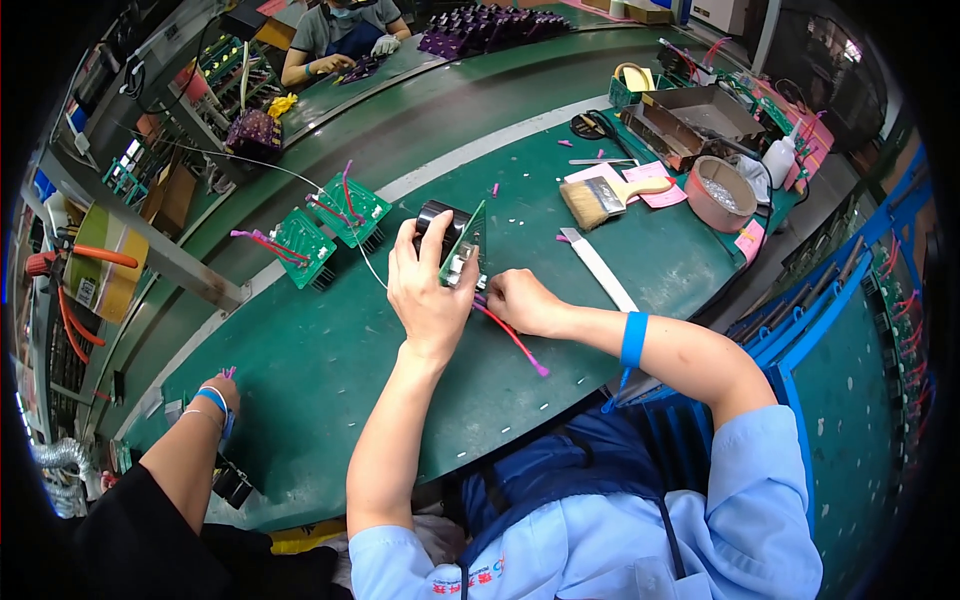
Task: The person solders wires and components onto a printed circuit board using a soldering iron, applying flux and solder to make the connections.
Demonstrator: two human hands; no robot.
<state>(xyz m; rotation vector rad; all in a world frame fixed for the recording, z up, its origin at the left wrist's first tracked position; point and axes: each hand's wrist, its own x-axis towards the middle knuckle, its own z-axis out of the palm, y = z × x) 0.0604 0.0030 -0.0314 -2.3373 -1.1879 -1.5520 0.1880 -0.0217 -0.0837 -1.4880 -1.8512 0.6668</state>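
Observation:
My left hand (430, 295) grips a green circuit board (472, 238) tilted on edge, its fingers also around a large black cylindrical part (442, 218) on it. White connectors show on the board's face. Red wires (512, 338) with pink-purple ends hang from its lower edge toward me. Close beside their upper end, my right hand (525, 302) is closed in a pinch; what its fingertips hold is hidden. A blue wrist strap (633, 340) circles my right wrist. Beyond my left hand, two more green boards (302, 247) (352, 208) with red wires rest on the green table.
A wide brush (598, 198), a white flat strip (602, 272) and a round tub (720, 192) lie right. Behind them stand a metal tray (690, 125) and a white bottle (780, 158). Another person's hand (218, 400) works at left; another person (345, 45) sits across.

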